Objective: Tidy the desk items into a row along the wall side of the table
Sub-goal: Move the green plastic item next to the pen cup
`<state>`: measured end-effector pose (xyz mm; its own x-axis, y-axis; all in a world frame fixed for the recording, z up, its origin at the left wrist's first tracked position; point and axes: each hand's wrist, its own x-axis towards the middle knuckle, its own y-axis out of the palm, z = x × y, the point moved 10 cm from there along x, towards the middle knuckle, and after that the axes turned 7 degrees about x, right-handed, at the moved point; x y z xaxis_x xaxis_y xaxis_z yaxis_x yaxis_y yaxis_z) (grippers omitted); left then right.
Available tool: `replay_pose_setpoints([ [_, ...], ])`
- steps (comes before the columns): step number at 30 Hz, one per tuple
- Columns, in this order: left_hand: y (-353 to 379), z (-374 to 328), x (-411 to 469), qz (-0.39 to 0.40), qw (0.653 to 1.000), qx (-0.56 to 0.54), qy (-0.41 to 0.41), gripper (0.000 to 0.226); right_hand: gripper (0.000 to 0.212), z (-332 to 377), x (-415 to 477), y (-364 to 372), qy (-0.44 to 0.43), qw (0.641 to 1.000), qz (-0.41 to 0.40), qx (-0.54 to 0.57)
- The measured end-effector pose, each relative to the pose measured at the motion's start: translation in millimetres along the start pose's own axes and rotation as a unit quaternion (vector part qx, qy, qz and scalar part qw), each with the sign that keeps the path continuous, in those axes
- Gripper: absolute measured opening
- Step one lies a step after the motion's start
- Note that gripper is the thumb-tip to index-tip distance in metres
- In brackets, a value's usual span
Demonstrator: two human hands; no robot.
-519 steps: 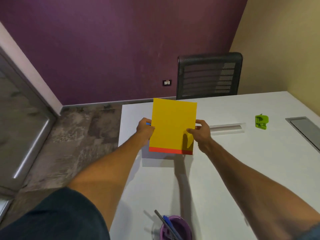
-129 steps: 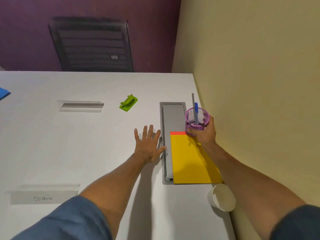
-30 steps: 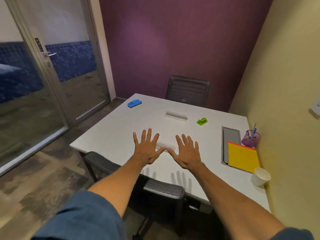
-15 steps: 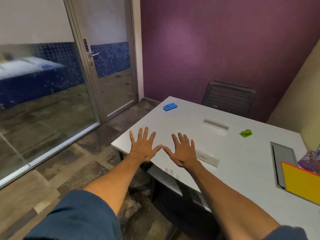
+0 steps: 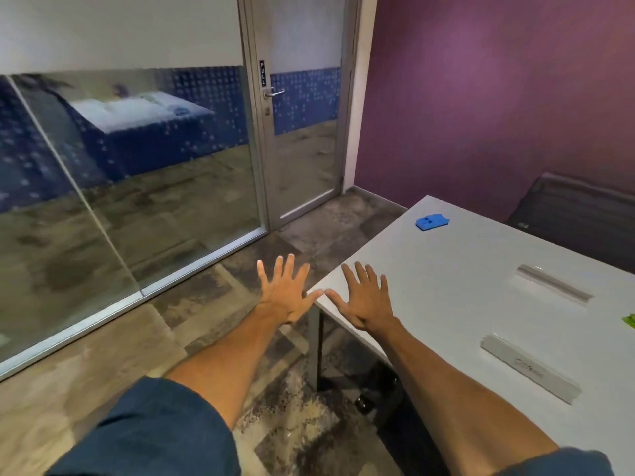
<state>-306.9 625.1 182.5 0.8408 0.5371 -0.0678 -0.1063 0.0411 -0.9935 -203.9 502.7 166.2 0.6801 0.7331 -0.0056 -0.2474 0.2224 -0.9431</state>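
Both hands are empty. The left hand point(image 5: 283, 297) is held flat with its fingers spread wide, palm down, over the floor point(image 5: 206, 338) just past the counter's near corner. The right hand point(image 5: 367, 304) is spread the same way just beside it, over the corner of the counter point(image 5: 446, 290); whether it touches the surface cannot be told. The thumb tips are close together. Four loose items lie on the counter, none in a row. A blue object point(image 5: 432, 222) lies ahead of the right hand and slightly to its right, well apart from it, near the counter's far left edge, with its long axis running roughly crosswise to the reach. A far nameplate point(image 5: 553, 286) lies well to the right of the right hand. A near nameplate point(image 5: 531, 367) lies to the right of the right forearm. Both run on a slant, from far-left to near-right. A green object point(image 5: 630, 320) shows only in part, further right at the edge of the view. A chair point(image 5: 577, 218) stands behind the counter, and a glass door point(image 5: 299, 132) lies ahead of the left hand. Judgement: the blue object is the outlier. The right hand is the nearer one to it, and a forward reach gripping across its short sides would suit. The side meant for the row is not in view.
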Motion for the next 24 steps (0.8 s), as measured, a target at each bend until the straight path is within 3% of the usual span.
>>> replay_pose_setpoints([
  [9, 16, 100, 106, 0.008, 0.999, -0.002, -0.043, 0.081, 0.082, 59, 133, 23, -0.049, 0.999, -0.019, 0.007],
  [24, 25, 181, 321, 0.015, 0.999, -0.004, -0.028, 0.083, 0.085, 72, 358, 47, 0.002, 1.000, 0.008, -0.001],
])
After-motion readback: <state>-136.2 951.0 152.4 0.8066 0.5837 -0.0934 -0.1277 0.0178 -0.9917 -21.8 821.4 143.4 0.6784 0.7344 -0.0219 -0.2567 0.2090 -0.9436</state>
